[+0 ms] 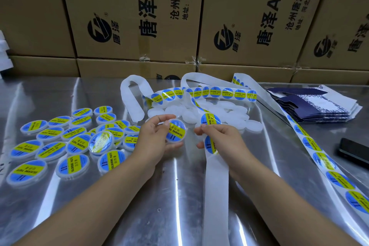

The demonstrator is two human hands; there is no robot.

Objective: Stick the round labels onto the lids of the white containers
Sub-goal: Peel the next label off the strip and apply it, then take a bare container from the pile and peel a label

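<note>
My left hand [154, 138] grips a white round container [176, 131] whose lid carries a blue and yellow round label. My right hand [217, 138] pinches the white label strip [216, 177] just below a round label [210, 119] that stands up above my fingers; another label shows on the strip under my hand. A heap of unlabelled white containers [209, 112] lies behind both hands. Several labelled containers [75, 138] are spread on the left of the metal table [173, 195].
A long strip of labels [327, 164] runs down the right side, and more strip [219, 92] loops at the back. A stack of flat dark blue cartons [317, 104] and a black phone [353, 152] lie at the right. Cardboard boxes [139, 16] wall the back.
</note>
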